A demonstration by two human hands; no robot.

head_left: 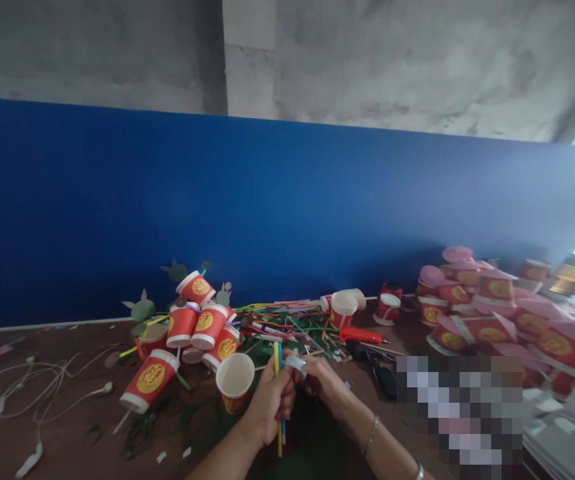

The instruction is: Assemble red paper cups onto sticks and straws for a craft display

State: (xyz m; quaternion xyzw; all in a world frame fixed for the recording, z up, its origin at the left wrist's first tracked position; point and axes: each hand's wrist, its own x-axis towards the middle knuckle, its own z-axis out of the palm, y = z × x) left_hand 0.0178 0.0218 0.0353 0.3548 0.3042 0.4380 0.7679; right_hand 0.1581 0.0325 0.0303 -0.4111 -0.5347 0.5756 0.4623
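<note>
Gripping yellow and blue sticks [280, 443] in my left hand [271, 397], beside a paper cup [235, 404]; my right hand [326, 383] meets a whitish strip [295, 363], whether pinching I cannot tell

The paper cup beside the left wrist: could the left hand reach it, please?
Probably; nothing visible bars the way to the paper cup, though the left hand holds yellow and blue sticks.

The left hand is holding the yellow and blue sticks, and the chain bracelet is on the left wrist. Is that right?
Not quite: the chain bracelet is on the right wrist, as the head view shows. The left hand does hold the yellow and blue sticks.
</note>
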